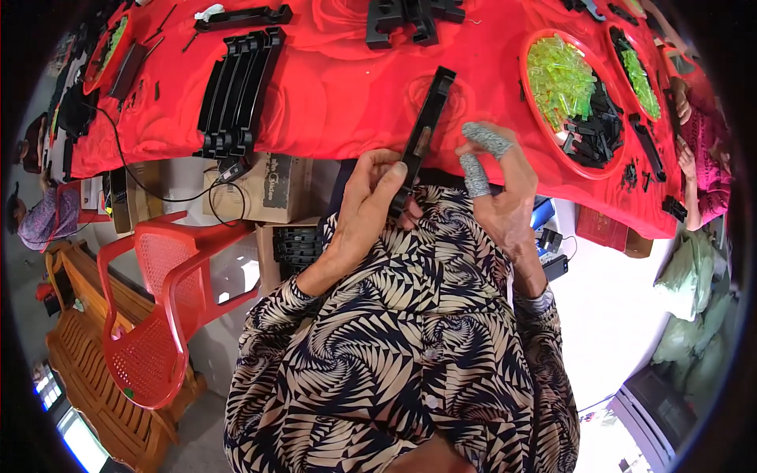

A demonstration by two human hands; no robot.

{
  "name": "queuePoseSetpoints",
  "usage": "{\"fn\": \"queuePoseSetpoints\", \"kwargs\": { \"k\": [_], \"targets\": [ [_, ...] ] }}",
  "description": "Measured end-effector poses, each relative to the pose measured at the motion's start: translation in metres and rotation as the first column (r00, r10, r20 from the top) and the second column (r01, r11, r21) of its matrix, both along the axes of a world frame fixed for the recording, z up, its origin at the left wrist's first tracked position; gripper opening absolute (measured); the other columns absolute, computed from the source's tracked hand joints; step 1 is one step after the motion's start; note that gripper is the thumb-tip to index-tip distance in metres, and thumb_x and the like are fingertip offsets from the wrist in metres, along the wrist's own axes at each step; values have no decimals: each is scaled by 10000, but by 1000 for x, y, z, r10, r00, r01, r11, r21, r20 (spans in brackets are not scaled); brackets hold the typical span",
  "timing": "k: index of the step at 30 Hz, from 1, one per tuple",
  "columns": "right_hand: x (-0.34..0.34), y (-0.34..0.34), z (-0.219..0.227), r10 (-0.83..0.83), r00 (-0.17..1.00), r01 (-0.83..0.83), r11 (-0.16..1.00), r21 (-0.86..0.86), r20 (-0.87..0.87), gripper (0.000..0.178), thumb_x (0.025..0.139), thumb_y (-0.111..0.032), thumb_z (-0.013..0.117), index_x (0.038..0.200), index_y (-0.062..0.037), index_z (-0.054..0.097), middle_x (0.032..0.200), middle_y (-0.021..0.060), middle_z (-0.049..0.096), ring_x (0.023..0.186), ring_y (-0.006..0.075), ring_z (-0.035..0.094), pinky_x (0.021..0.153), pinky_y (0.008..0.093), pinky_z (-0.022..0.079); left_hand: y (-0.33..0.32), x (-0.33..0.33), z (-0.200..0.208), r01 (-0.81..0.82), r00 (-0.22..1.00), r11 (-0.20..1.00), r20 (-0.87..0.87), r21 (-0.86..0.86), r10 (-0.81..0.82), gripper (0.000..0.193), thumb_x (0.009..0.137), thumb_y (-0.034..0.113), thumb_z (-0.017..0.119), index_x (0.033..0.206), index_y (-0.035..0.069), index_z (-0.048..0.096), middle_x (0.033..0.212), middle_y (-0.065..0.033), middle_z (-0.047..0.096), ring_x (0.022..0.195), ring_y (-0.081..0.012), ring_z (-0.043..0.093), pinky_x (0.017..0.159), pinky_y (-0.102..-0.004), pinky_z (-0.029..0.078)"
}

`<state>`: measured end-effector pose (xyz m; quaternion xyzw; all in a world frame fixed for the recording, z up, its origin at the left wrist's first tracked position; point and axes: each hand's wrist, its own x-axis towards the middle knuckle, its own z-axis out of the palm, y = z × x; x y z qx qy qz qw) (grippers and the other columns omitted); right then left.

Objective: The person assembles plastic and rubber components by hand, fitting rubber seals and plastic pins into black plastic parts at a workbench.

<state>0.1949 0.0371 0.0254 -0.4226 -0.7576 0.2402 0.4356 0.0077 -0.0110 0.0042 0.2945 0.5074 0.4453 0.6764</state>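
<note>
Black bar (430, 110) slants upward from the left hand (364, 201), its lower end above the person's lap and its upper end over the near edge of the counter (331, 94), which is spread with a red cloth. The left grip is closed around the bar's lower part, thumb along it. The right hand (509, 185), with grey covers (490, 140) on two fingers, is just beside the bar, its grip open and fingers bent. Similar bars (239, 93) lie side by side at left; a red bowl (576, 165) at right holds green pieces (558, 75) and black pieces (593, 135).
</note>
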Motion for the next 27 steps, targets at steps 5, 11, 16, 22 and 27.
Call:
{"fn": "queuePoseSetpoints", "kwargs": {
  "k": [5,11,16,22,27],
  "targets": [
    [-5,-9,-8,3,1000,-3,998,-68,1,386,756,133,619,1124,20,590,1047,165,600,814,249,637,730,326,515,4,-3,0,-13,999,1000,32,-26,14,373,1003,290,434,1201,-26,434,970,-170,619,657,-237,660,552,-279,527],
    [-5,-21,-8,-30,999,25,970,-242,-16,384,771,117,609,1141,23,569,1035,173,590,816,269,638,708,340,519,9,-6,-2,87,972,984,229,-156,-50,338,977,266,501,1191,5,497,981,-128,625,689,-223,671,604,-282,523],
    [2,-32,-23,-56,996,28,929,-369,-67,321,812,50,633,1129,23,594,914,143,611,765,204,636,703,306,504,3,10,-4,62,931,990,364,-125,-12,389,972,241,537,1276,7,472,1001,-105,641,690,-206,650,638,-293,503],
    [10,-36,-25,-27,1000,17,909,-417,-17,366,719,88,557,1084,59,551,961,220,555,837,390,602,722,391,496,0,11,-10,89,884,988,468,-130,-18,452,976,269,506,1374,76,413,1076,-112,586,742,-190,592,617,-294,471],
    [10,-37,-45,50,998,-34,941,-337,39,369,730,-3,566,1098,7,532,1020,225,551,905,436,589,768,467,491,-6,6,-20,41,855,995,519,-96,15,524,953,277,543,1401,61,378,1080,-110,578,745,-175,544,621,-302,444]
  ]
}}
